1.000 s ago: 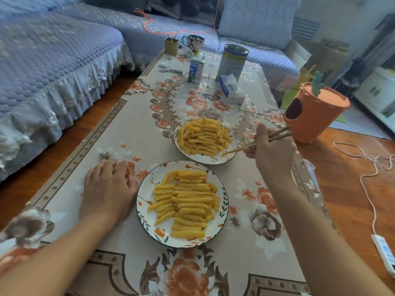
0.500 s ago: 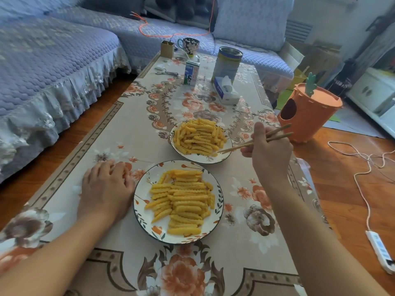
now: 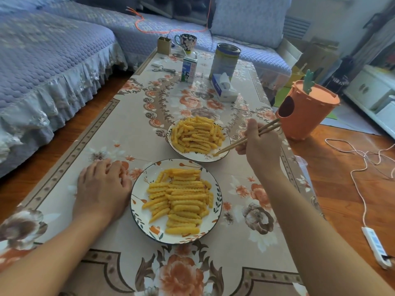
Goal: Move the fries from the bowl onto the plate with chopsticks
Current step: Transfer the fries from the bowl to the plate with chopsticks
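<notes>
Several extras at worktop (image 3: 119, 133) far end: mug (image 3: 187, 41), milk carton (image 3: 189, 69), tin (image 3: 224, 59), tissue pack (image 3: 223, 87). Bowl (image 3: 222, 156) heaped with fries (image 3: 197, 134); plate (image 3: 140, 190) near, also fries. Right hand (image 3: 261, 144) grip around chopsticks (image 3: 232, 146), tips at bowl rim. Left hand (image 3: 102, 189) flat, relaxed beside plate.

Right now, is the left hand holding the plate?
No. The left hand lies flat on the tablecloth beside the plate, its fingers straight and gripping nothing.
</notes>
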The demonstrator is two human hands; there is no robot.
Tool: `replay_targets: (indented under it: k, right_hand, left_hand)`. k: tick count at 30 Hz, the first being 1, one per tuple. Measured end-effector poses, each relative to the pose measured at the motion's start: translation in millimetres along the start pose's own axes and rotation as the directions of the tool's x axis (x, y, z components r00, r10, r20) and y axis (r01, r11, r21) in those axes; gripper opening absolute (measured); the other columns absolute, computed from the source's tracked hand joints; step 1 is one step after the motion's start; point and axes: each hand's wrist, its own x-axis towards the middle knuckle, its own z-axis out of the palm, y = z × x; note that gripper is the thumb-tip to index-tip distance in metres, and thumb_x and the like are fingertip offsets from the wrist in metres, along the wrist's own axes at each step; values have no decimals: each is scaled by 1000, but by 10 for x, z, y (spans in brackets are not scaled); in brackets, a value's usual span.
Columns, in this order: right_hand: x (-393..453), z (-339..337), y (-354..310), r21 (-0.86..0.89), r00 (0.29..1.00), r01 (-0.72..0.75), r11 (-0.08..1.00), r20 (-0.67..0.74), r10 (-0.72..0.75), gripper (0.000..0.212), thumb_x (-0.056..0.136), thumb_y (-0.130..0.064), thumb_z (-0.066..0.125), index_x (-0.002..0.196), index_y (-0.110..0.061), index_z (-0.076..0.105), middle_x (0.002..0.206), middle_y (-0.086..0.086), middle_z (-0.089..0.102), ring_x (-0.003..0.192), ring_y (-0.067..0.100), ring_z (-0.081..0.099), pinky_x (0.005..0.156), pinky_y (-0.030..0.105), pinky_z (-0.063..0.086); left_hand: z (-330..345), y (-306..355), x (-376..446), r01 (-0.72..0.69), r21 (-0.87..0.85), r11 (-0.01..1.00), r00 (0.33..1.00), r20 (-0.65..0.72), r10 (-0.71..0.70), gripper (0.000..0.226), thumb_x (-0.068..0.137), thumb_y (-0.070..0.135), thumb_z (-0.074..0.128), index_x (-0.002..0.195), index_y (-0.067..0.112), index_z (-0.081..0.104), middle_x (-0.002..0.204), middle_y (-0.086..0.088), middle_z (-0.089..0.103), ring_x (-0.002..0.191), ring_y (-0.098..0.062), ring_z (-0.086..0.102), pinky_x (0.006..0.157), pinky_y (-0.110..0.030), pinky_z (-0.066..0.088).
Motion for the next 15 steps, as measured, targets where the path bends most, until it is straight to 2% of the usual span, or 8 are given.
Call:
replay_targets:
  k: [4,7,10,12,15]
  right_hand:
    - [-46,50,-1,13,999,45,999,5,-45,42,107,-39,48,81,-11,66,57,11,68,49,21,69,62,50,62]
    - [-121,-26,-44,21,998,55,998,-24,-55,43,108,-37,48,80,-9,66,56,12,67,47,18,67,58,47,61]
    - [-259,-229,-194,169,999,-8,986,-31,13,41,108,-34,49,76,-12,62,54,10,66,44,22,66,51,41,61]
    - [-426,-400,-310,245,998,-60,968,15,58,42,108,-33,49,79,-6,63,53,10,66,44,26,65,47,38,60]
    - [-731,-587,-400,228,986,-108,968,150,75,44,107,-32,50,81,1,63,51,12,63,43,29,64,44,38,58]
  left_hand:
    - [26,-21,2,14,5,1000,1000,2,-15,37,97,34,51,129,19,59,138,-18,56,134,-37,45,115,-55,33]
    - [40,-15,15,9,-1,1000,1000,-5,-9,34,96,31,54,128,19,59,138,-19,56,133,-38,45,115,-55,33]
    - [50,-9,14,7,13,1000,1000,-4,-7,35,97,31,53,129,19,59,138,-19,56,133,-38,45,115,-55,33]
    - [46,-7,14,6,16,1000,1000,-3,-5,35,97,32,52,129,19,59,139,-18,56,133,-37,45,116,-54,33]
    - [39,-3,15,-1,15,1000,1000,-4,1,37,97,33,51,130,19,60,140,-18,55,134,-37,44,116,-53,32]
